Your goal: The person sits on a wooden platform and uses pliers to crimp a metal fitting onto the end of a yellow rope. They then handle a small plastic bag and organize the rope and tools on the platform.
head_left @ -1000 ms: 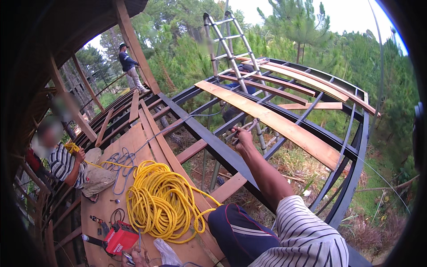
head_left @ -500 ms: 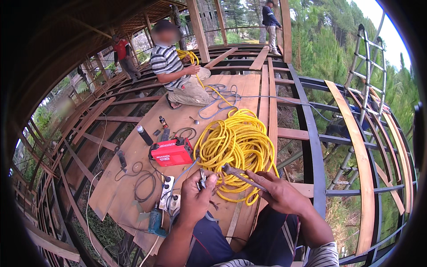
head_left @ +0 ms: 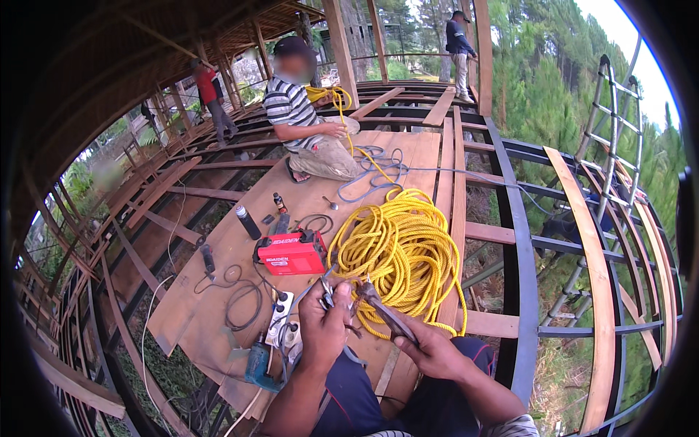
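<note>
Close by twisted rope (head_left: 399,244), right fingers (head_left: 420,351) hold a slender metal tool (head_left: 386,312).

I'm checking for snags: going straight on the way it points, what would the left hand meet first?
The left hand would probably meet the coiled yellow rope at its left edge, though depth is unclear and it might pass above.

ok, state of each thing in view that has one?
Left hand: closed on small metal piece
Right hand: closed on metal tool
Yellow rope: heaped in loose coils
Red machine: upright
Power strip: dark plug apparently inserted
Drill: lying down
Dark bottle: upright
Ladder: standing
</note>
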`<state>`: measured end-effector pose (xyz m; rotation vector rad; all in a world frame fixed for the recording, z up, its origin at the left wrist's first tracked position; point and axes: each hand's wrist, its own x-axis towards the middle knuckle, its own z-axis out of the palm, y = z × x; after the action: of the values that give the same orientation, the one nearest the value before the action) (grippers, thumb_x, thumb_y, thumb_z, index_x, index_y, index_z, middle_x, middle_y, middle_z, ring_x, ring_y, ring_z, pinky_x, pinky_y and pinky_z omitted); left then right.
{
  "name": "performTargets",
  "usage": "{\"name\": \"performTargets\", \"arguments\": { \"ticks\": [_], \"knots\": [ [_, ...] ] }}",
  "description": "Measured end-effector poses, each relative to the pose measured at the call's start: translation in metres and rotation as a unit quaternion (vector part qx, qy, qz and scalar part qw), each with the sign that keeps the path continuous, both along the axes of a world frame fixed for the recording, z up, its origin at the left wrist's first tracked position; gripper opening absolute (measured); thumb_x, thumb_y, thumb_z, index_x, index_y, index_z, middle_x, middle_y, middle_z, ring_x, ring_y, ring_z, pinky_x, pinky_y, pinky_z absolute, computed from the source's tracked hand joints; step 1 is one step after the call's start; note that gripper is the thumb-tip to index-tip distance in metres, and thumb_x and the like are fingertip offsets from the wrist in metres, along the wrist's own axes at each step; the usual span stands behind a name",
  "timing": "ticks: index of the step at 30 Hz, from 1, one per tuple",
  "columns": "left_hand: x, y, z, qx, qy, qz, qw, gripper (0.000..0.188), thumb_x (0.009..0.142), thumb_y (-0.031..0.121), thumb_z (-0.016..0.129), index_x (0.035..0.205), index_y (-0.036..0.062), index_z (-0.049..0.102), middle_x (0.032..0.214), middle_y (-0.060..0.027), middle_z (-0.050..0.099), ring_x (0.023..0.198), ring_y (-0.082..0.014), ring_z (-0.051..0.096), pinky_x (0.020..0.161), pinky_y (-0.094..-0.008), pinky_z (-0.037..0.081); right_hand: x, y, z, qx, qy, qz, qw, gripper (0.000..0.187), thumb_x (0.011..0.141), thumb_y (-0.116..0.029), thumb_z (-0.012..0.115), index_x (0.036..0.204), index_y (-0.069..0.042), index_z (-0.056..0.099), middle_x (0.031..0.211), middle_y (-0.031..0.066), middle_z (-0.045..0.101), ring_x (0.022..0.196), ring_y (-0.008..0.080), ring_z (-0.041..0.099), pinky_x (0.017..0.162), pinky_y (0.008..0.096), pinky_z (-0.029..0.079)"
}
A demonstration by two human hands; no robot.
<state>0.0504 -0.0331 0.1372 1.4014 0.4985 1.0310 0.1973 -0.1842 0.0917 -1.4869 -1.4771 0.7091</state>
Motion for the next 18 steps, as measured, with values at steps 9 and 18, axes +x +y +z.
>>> {"name": "performTargets", "arguments": {
  "ticks": [9,18],
  "knots": [
    [-0.022,-0.034,0.027,0.002,-0.022,0.049,0.999,0.014,0.1,0.015,0.061,0.095,0.0022,0.061,0.06,0.0048,0.049,0.047,-0.0019,0.042,0.043,-0.0199,0.033,-0.048,-0.004,-0.03,0.028,0.187,0.011,0.982,0.02,0.107,-0.02,0.048,0.117,-0.004,0.055,0.079,0.0025,0.062,0.052,0.0097,0.05,0.049,0.0241,0.044],
    [-0.04,-0.023,0.029,0.059,-0.014,0.033,0.998,0.016,0.1,0.015,0.061,0.1,-0.0005,0.063,0.068,0.0027,0.056,0.056,-0.0017,0.047,0.051,-0.0198,0.038,-0.053,0.042,-0.056,0.0,0.217,0.047,0.975,0.03,0.103,-0.026,0.058,0.124,-0.004,0.056,0.082,-0.0005,0.062,0.071,0.0129,0.057,0.066,0.0302,0.049]
  ]
}}
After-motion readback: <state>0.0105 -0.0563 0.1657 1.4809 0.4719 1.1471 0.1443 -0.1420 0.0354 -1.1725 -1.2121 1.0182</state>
